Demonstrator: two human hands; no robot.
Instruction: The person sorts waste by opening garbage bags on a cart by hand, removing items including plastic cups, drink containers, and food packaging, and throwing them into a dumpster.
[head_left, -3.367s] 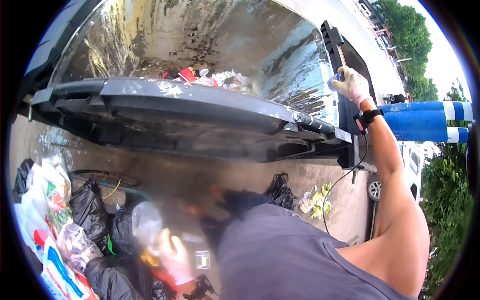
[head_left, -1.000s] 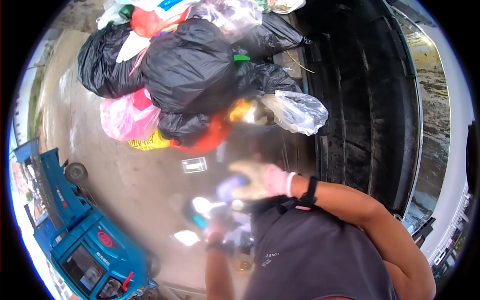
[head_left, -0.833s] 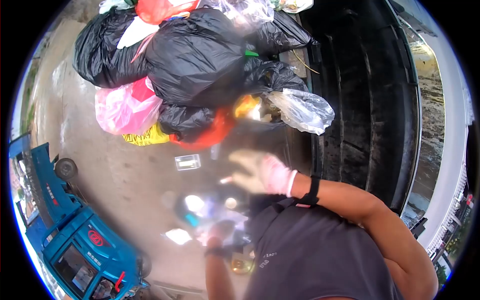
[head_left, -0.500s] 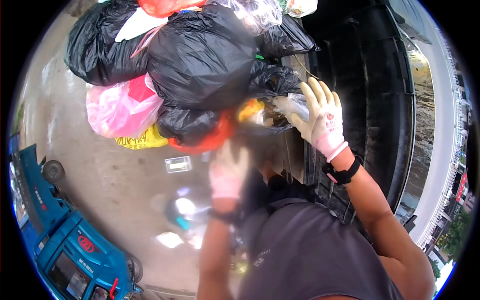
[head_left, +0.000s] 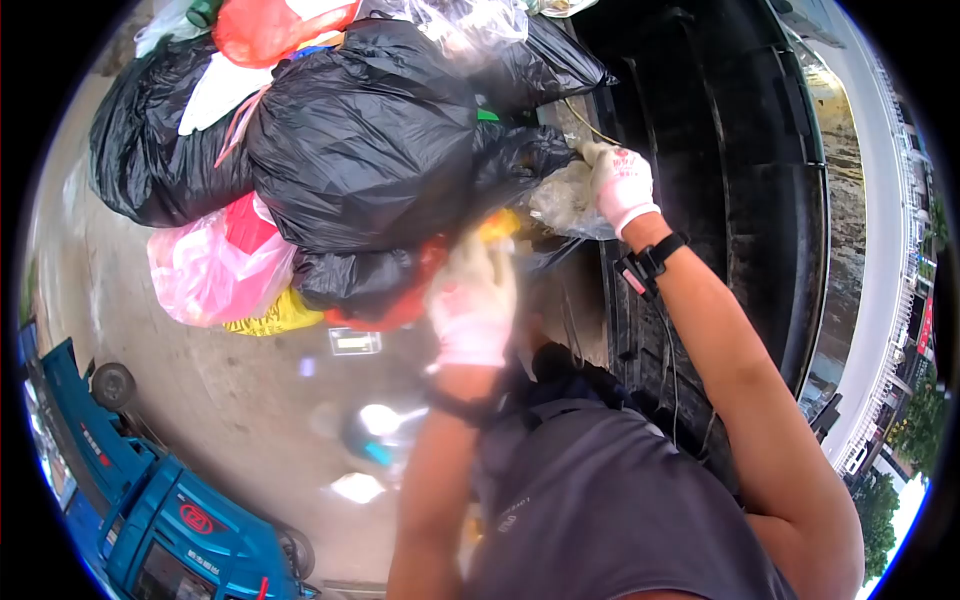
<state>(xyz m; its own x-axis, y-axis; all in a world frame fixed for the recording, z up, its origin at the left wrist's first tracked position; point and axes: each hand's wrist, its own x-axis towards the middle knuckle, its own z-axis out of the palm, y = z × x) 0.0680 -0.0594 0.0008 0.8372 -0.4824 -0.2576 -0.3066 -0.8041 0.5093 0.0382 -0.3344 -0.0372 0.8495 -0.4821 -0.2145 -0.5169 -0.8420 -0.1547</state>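
Observation:
My right hand (head_left: 622,185), in a white and pink work glove, has its fingers curled over the edge of a crumpled clear plastic bag (head_left: 562,203). That bag lies against a black bag (head_left: 520,160) at the right side of the pile. My left hand (head_left: 472,305), gloved alike, reaches up to the pile's lower edge, next to a red bag (head_left: 390,312) and something yellow (head_left: 497,226). Motion blur hides its fingertips. Above it bulges a large black garbage bag (head_left: 365,140), knotted at its upper left.
More garbage bags are heaped around, including a pink one (head_left: 222,262) and a yellow one (head_left: 262,315). A black ribbed container wall (head_left: 700,170) stands close on my right. At lower left is a blue vehicle (head_left: 195,530). Litter (head_left: 357,487) lies on the pavement.
My right hand has gone from spread fingers to curled ones on the clear plastic bag. My left hand has moved up toward the pile. The bags appear lower and further left in view.

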